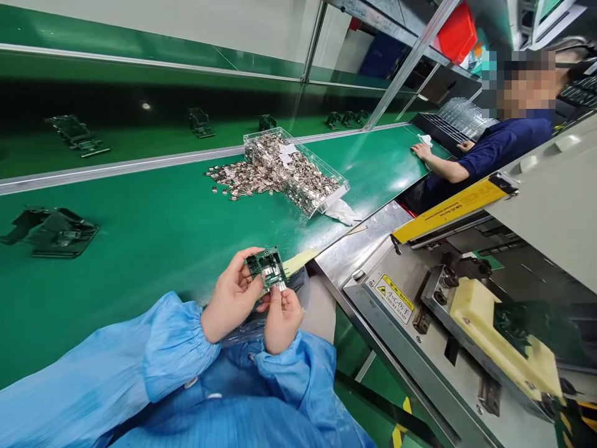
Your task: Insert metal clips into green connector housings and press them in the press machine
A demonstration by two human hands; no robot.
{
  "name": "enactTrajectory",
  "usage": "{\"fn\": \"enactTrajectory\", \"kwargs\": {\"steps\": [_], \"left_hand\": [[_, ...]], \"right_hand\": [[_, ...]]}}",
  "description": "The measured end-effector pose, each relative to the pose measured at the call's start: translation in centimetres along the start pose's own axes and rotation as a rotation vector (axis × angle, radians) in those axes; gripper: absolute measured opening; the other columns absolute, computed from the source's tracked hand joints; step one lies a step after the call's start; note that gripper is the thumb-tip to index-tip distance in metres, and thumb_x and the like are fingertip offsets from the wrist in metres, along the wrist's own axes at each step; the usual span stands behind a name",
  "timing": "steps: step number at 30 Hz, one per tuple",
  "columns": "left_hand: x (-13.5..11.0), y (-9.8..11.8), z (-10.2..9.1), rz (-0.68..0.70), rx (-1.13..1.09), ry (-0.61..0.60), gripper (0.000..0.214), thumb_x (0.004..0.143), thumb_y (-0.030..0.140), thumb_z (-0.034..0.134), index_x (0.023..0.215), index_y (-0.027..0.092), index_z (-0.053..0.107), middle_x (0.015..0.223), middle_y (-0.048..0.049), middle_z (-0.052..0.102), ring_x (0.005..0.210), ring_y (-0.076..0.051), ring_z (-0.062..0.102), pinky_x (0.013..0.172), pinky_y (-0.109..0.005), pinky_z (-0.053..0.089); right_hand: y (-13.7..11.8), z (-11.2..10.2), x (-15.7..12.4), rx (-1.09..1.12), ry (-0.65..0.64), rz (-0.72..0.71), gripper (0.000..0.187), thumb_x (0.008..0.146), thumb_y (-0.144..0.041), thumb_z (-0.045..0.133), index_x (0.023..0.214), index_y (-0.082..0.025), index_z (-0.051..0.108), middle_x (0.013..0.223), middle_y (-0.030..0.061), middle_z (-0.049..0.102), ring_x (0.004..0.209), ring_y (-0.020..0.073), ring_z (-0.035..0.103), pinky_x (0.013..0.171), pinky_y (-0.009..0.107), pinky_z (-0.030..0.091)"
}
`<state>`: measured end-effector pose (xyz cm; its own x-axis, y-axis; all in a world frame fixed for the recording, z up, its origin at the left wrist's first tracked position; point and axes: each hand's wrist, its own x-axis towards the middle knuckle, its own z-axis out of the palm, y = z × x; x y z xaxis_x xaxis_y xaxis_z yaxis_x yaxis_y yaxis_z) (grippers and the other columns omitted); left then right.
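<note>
Close to my body, over the near edge of the green work surface, both my hands hold one small dark green circuit board (272,269). My left hand (234,297) grips its left side, thumb in front and fingers behind. My right hand (282,317) pinches the lower edge, where several pale metal pieces show; whether it also holds a loose piece I cannot make out. Beyond my hands a clear plastic box (333,198) lies tilted, full of small metal parts (308,171). More of these parts (240,179) are heaped on the surface at its left.
Dark green board assemblies (65,233) sit on the green surface (149,218) at left, and others (77,134) behind the metal rail. At right stands a machine with a yellow fixture (485,317) and a warning label (395,298). A co-worker (494,149) sits at the far right.
</note>
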<state>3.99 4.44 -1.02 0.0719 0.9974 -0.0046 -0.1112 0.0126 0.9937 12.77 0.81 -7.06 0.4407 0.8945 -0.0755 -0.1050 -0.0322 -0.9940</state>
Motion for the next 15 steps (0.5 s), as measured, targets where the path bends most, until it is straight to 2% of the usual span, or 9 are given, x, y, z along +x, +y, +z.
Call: {"fn": "enactTrajectory", "kwargs": {"steps": [5, 9, 12, 15], "left_hand": [[-0.3, -0.3, -0.3, 0.048, 0.150, -0.006, 0.043, 0.083, 0.025, 0.057, 0.123, 0.019, 0.045, 0.077, 0.0006, 0.061, 0.071, -0.013, 0.061, 0.062, -0.021, 0.048], [0.2, -0.6, -0.4, 0.116, 0.288, 0.034, 0.042, 0.081, 0.021, 0.057, 0.123, 0.021, 0.049, 0.074, 0.0021, 0.059, 0.062, -0.011, 0.055, 0.057, -0.019, 0.044], [1.3, -0.7, -0.4, 0.142, 0.319, 0.066, 0.042, 0.081, 0.020, 0.057, 0.123, 0.021, 0.050, 0.066, 0.0049, 0.053, 0.053, -0.008, 0.048, 0.051, -0.017, 0.039], [2.5, -0.5, -0.5, 0.156, 0.170, 0.113, 0.041, 0.080, 0.022, 0.059, 0.120, 0.019, 0.049, 0.073, 0.0028, 0.057, 0.063, -0.009, 0.055, 0.057, -0.017, 0.044]], "right_hand": [[0.6, -0.8, -0.5, -0.162, -0.037, -0.107, 0.031, 0.094, -0.042, 0.047, 0.071, -0.020, 0.052, 0.053, -0.0010, 0.061, 0.043, 0.0153, 0.060, 0.045, 0.024, 0.046], [0.7, -2.1, -0.3, -0.437, -0.205, -0.219, 0.029, 0.096, -0.032, 0.038, 0.080, -0.019, 0.058, 0.061, 0.0021, 0.065, 0.050, 0.0157, 0.064, 0.053, 0.025, 0.049], [1.1, -3.1, 0.9, -0.663, -0.362, -0.151, 0.027, 0.094, -0.023, 0.041, 0.080, -0.018, 0.064, 0.068, 0.0047, 0.069, 0.056, 0.0160, 0.067, 0.057, 0.023, 0.049], [1.5, -4.2, 2.6, -0.777, -0.413, -0.081, 0.019, 0.086, -0.019, 0.055, 0.071, -0.020, 0.067, 0.061, 0.0039, 0.069, 0.051, 0.0166, 0.066, 0.050, 0.022, 0.047]]}}
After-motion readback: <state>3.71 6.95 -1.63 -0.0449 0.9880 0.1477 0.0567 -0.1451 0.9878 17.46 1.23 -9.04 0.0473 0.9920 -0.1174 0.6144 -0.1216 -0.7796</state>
